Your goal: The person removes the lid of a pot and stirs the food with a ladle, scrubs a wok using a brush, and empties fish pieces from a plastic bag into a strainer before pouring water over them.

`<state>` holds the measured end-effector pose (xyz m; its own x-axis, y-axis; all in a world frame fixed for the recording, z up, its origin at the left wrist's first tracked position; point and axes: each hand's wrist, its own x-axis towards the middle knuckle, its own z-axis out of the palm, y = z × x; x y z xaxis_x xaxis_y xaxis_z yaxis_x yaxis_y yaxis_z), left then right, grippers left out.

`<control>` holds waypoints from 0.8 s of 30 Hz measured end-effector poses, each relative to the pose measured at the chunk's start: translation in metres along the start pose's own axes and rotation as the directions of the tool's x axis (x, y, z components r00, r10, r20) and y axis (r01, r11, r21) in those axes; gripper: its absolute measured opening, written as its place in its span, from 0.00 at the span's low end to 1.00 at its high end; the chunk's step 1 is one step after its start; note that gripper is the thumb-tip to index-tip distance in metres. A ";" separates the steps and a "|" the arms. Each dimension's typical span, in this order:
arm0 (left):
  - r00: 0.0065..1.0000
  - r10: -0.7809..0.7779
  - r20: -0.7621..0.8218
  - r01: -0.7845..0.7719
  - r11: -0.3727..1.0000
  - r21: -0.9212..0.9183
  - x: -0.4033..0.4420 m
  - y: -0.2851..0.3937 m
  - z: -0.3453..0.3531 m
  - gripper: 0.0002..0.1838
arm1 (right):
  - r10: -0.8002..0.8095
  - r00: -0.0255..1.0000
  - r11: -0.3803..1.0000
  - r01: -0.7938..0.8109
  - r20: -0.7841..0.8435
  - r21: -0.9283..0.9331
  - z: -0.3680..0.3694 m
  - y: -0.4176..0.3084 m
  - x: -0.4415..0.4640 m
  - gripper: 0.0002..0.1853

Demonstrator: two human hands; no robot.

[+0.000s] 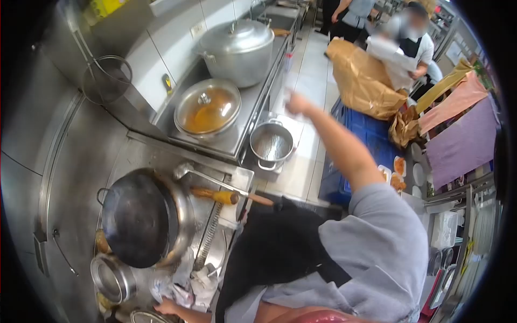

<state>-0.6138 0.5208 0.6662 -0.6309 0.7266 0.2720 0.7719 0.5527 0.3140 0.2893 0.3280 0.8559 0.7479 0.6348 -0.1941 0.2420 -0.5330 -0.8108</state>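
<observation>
My left hand (168, 307) is low at the bottom edge, against a crumpled clear plastic bag (175, 285) with printed marks. Its fingers are small and partly hidden, so their grip is unclear. My right hand (297, 104) is stretched forward over the aisle, smeared by motion, above and beyond a two-handled metal pot (271, 142). Beside the left hand lies a whitish cloth (204, 285). A dark wok (137, 218) rests on the stove, with a ladle (215, 183) to its right. Next to the wok stands a round metal pot (113, 277).
On the back counter are a large lidded aluminium pot (237, 54) and a glass-lidded pan (207, 107) of amber liquid. A strainer (107, 78) hangs left. Rightward stand a blue bin (344, 140), a brown paper bag (361, 81) and a person (409, 48) holding white material.
</observation>
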 end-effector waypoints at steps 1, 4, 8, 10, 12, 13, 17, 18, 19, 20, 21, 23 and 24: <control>0.996 -0.015 -0.088 0.012 0.999 -0.034 0.013 0.015 -0.002 0.32 | -0.034 0.995 0.998 0.038 -0.094 0.048 -0.026 -0.019 0.023 0.36; 0.959 0.198 -0.204 -0.225 0.967 -0.118 0.011 0.075 -0.002 0.33 | -0.166 0.977 0.986 0.162 0.130 0.039 -0.043 -0.056 0.088 0.38; 0.903 0.389 -0.182 -0.429 0.818 -0.383 -0.081 0.201 -0.062 0.34 | -0.096 0.976 0.952 0.147 0.196 -0.268 -0.087 -0.091 0.103 0.41; 0.831 0.512 -0.216 -0.556 0.759 -0.339 -0.123 0.216 -0.074 0.34 | 0.062 0.984 0.884 -0.132 -0.170 -0.447 -0.178 -0.102 0.130 0.17; 0.820 0.536 -0.202 -0.573 0.773 -0.272 -0.118 0.163 -0.058 0.33 | 0.132 0.932 0.844 -0.284 -0.337 -0.454 -0.269 -0.097 0.157 0.15; 0.753 0.599 -0.274 -0.655 0.725 -0.213 -0.116 0.125 -0.051 0.31 | 0.178 0.900 0.829 -0.355 -0.397 -0.433 -0.317 -0.091 0.165 0.13; 0.948 0.281 0.151 -0.276 0.959 -0.056 -0.166 0.074 -0.102 0.36 | 0.204 0.899 0.873 -0.347 -0.387 -0.344 -0.401 -0.065 0.156 0.14; 0.946 0.279 0.164 -0.266 0.959 -0.099 -0.178 0.082 -0.102 0.36 | 0.164 0.913 0.883 -0.304 -0.373 -0.356 -0.390 -0.060 0.148 0.20; 0.944 0.277 0.178 -0.253 0.957 -0.146 -0.188 0.091 -0.100 0.35 | 0.123 0.925 0.893 -0.261 -0.358 -0.368 -0.379 -0.056 0.140 0.26; 0.941 0.277 0.193 -0.242 0.952 -0.189 -0.196 0.102 -0.098 0.35 | 0.203 0.949 0.918 -0.270 -0.240 -0.291 -0.355 -0.048 0.137 0.29; 0.938 0.276 0.209 -0.228 0.947 -0.228 -0.201 0.111 -0.097 0.35 | 0.209 0.964 0.909 -0.253 -0.161 -0.331 -0.326 -0.016 0.160 0.31; 0.930 0.283 0.235 -0.208 0.932 -0.298 -0.208 0.127 -0.095 0.35 | 0.134 0.989 0.926 -0.145 -0.056 -0.348 -0.242 -0.001 0.136 0.30; 0.925 0.288 0.248 -0.199 0.923 -0.329 -0.210 0.133 -0.093 0.35 | 0.108 0.994 0.920 -0.089 0.028 -0.382 -0.210 0.010 0.133 0.33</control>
<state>-0.3861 0.4036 0.7355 -0.3424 0.9323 0.1162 0.8124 0.2316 0.5352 0.5209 0.2891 0.9385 0.7518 0.5892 -0.2960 0.3920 -0.7603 -0.5179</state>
